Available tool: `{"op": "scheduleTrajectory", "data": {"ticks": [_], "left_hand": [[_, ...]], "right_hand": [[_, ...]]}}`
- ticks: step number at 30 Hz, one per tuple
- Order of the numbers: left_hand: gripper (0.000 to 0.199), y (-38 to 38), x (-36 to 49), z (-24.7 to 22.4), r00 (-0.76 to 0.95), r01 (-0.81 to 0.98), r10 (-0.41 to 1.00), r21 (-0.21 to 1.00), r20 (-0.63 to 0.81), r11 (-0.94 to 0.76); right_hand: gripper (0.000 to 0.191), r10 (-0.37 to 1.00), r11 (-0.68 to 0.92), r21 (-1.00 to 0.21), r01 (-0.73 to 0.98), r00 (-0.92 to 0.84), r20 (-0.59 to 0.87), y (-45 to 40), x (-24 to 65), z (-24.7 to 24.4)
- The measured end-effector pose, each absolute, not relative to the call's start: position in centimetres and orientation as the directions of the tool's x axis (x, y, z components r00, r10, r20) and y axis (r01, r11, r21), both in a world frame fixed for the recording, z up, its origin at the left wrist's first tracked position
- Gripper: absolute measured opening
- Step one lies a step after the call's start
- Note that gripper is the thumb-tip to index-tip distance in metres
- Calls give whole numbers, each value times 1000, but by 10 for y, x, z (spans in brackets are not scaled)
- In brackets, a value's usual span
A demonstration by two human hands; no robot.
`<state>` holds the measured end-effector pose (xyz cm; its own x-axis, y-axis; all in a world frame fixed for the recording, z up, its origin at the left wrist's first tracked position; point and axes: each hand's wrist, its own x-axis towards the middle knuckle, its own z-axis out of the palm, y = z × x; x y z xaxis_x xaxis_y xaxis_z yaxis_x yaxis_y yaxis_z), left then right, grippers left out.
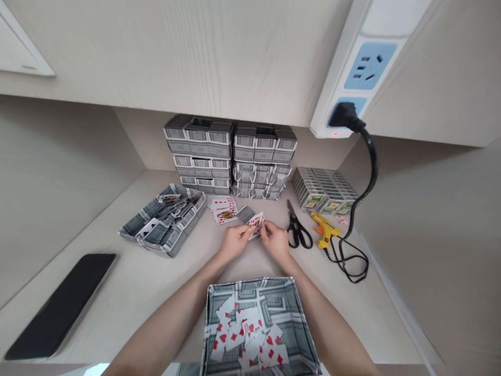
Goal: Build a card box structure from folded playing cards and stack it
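My left hand (pixel 236 241) pinches the left edge of a face-up playing card (pixel 256 223) at the middle of the desk. On its right edge, the fingers of my right hand (pixel 275 239) are closed. A grey-backed card (pixel 245 214) lies just behind the held card. To the left of it rest several red-suited cards (pixel 224 209), loosely spread. Between my forearms stands a box made of grey card backs (pixel 250 283), with cut card pieces (pixel 250 331) inside. Whether more than one card is held is hard to tell.
Stacked card boxes (pixel 201 143) stand at the back. At left are a tray (pixel 178 237) of folded cards and a black phone-like slab (pixel 62 303). Scissors (pixel 299 232), a corded yellow glue gun (pixel 326 230) and card packs (pixel 323 188) lie right, below a power strip (pixel 370 65).
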<state>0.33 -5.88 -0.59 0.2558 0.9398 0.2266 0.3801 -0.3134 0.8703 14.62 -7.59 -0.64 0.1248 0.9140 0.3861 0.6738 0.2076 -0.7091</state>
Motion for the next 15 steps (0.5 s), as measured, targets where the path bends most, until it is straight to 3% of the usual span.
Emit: {"op": "scheduleTrajectory", "data": {"ticks": [3,7,10,15], "left_hand": [[43,-58,3,-7,262,337,939,891,222,-304],[41,-55,3,-8,159,301,960,915,228,-267],[41,-55,3,-7,138,307,965,917,222,-255],[41,-57,4,-6,198,294,958,920,206,-259]], "right_hand": [[25,897,182,-675,715,160,412,-77,143,-7],[23,914,268,-815,515,131,383,-73,148,-8],[21,920,320,-844,430,70,385,-70,155,-7],[20,888,368,-752,547,32,459,-70,154,-8]]}}
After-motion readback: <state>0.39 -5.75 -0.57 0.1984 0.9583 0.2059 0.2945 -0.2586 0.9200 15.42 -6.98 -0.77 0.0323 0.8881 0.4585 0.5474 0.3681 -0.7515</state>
